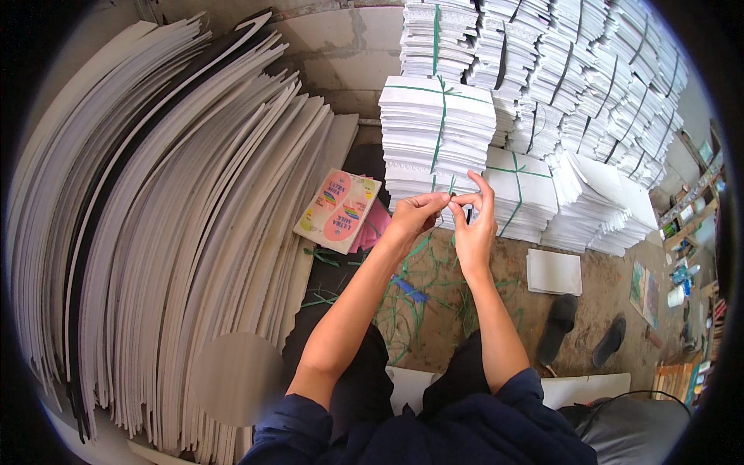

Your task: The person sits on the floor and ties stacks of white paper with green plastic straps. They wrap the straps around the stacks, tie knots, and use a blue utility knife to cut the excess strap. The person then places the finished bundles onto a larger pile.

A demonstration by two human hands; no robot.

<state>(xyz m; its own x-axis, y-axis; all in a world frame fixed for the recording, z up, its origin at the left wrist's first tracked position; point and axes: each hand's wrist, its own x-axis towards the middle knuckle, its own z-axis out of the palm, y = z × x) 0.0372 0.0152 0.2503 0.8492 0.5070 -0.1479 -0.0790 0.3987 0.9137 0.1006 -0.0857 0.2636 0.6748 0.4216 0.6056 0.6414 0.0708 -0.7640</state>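
Both my hands meet in front of a tall stack of white paper sheets (415, 128) bound with green strapping. My left hand (416, 215) is closed in a pinch on a thin green string (452, 184). Thumb and forefinger of my right hand (475, 225) pinch the same string, with another finger raised. A short end of it sticks up between the fingertips; how it runs below is partly hidden by my hands. A tangle of loose green string (415, 322) lies on the floor under my forearms.
Tall white sheets (225, 194) stand on edge along the left. A printed carton sheet (338, 211) leans beside them. More tied paper bundles (558, 70) rise at the back right. A blue object (409, 289), a small paper pile (554, 272) and dark slippers (556, 329) lie on the floor.
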